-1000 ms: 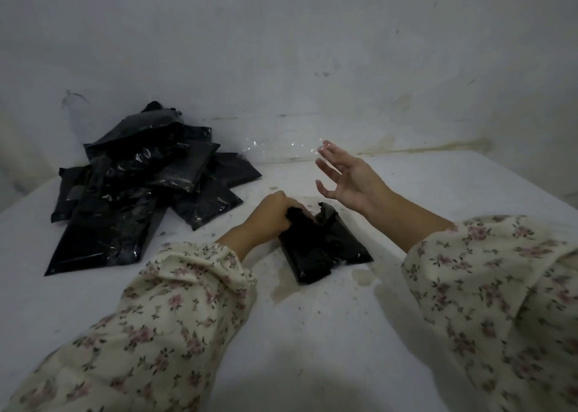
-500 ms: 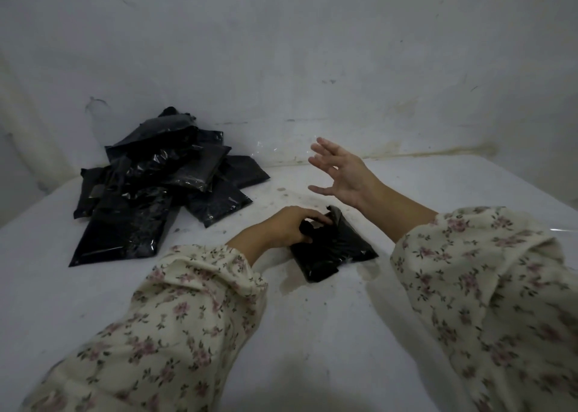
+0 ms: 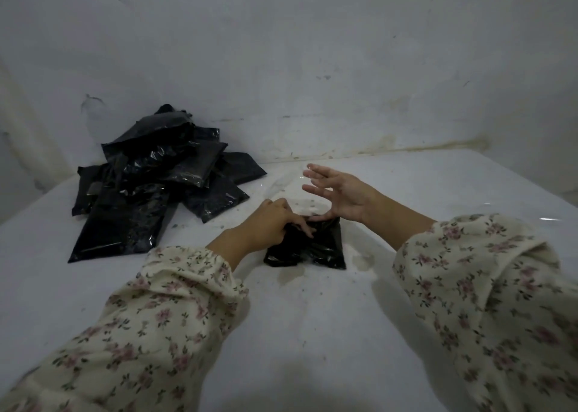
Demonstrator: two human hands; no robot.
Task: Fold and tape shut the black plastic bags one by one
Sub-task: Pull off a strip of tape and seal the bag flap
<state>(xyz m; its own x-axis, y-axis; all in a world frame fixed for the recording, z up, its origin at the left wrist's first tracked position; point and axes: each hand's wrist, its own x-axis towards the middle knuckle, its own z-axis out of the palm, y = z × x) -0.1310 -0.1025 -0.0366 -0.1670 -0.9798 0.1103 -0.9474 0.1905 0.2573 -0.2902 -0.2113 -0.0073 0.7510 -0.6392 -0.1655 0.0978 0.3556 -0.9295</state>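
Two hands (image 3: 269, 224) (image 3: 344, 199) — about eight bags (image 3: 125, 224)

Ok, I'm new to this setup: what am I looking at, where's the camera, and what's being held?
No machine here: these are a person's two bare hands, filmed by one camera worn on the head, looking down. The left hand grips a folded bag on the white table. The right hand hovers just beyond it, fingers spread; a faint clear strip, maybe tape, glints by them. A pile of bags lies at far left.
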